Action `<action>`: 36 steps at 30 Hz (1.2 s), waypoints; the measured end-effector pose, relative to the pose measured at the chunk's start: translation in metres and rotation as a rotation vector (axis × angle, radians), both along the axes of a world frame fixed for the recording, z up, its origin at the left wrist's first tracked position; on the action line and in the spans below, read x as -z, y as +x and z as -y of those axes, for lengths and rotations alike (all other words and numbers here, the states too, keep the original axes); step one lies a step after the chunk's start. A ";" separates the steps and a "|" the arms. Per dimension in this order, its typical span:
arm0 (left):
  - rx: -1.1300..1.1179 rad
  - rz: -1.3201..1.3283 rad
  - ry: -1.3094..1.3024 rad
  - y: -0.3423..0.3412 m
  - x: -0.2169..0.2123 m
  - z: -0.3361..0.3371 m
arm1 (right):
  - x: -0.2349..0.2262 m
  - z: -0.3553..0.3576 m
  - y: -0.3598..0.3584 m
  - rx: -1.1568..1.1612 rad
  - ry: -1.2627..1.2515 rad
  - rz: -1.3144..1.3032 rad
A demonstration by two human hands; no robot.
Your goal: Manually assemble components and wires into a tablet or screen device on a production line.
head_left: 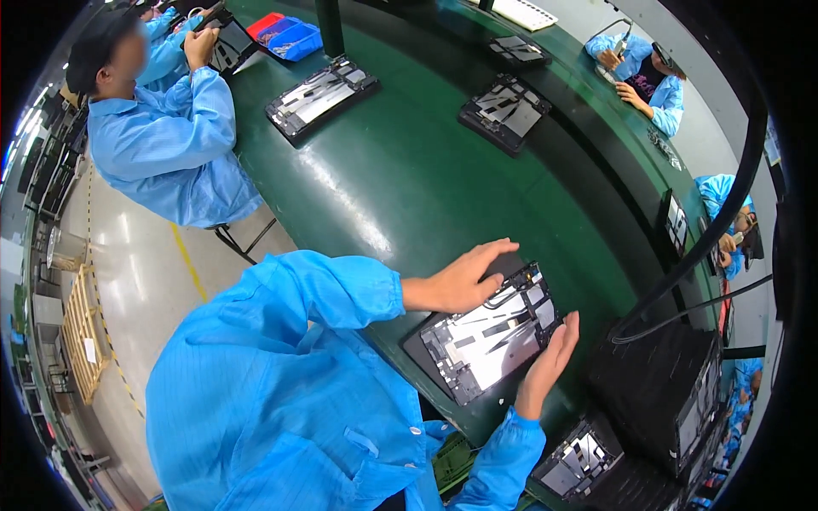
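Observation:
An opened tablet (pixel 490 345) lies at a slant before me at the green table's near edge, its bare silver inside, black ribbon cables and small boards facing up. A dark flat panel shows from under its left side. My left hand (pixel 460 281) is at the tablet's far left edge, fingers stretched out and thumb apart over the rim. Along the right edge stands my right hand (pixel 550 362), its fingers straight and the palm turned to the tablet. Neither hand is closed round anything. Whether the right palm touches the edge I cannot tell.
Other opened tablets (pixel 319 98) lie farther up the green table (pixel 383 162). Black stacked holders (pixel 652 383) stand at the right, a further opened tablet (pixel 579 460) beside them. Blue bins (pixel 294 38) sit far left. Co-workers in blue coats (pixel 162 136) work around. A black cable (pixel 694 255) arcs at right.

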State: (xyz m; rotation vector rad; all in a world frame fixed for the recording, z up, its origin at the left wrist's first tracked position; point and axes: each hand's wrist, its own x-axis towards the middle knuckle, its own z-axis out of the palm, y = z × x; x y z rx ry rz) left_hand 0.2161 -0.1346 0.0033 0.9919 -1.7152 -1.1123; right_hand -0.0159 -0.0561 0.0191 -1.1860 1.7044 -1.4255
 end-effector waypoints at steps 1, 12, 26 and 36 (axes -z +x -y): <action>0.012 -0.011 -0.032 -0.001 0.002 -0.003 | 0.008 0.010 0.000 -0.001 0.003 0.004; 0.115 0.193 -0.074 0.016 -0.007 0.046 | -0.024 0.055 0.013 -0.268 -0.175 -0.697; 0.566 0.325 -0.261 0.045 -0.019 0.064 | -0.024 0.076 0.014 -0.528 -0.121 -0.513; 0.584 0.291 -0.253 0.047 -0.016 0.063 | -0.028 0.068 0.027 -0.503 -0.185 -0.624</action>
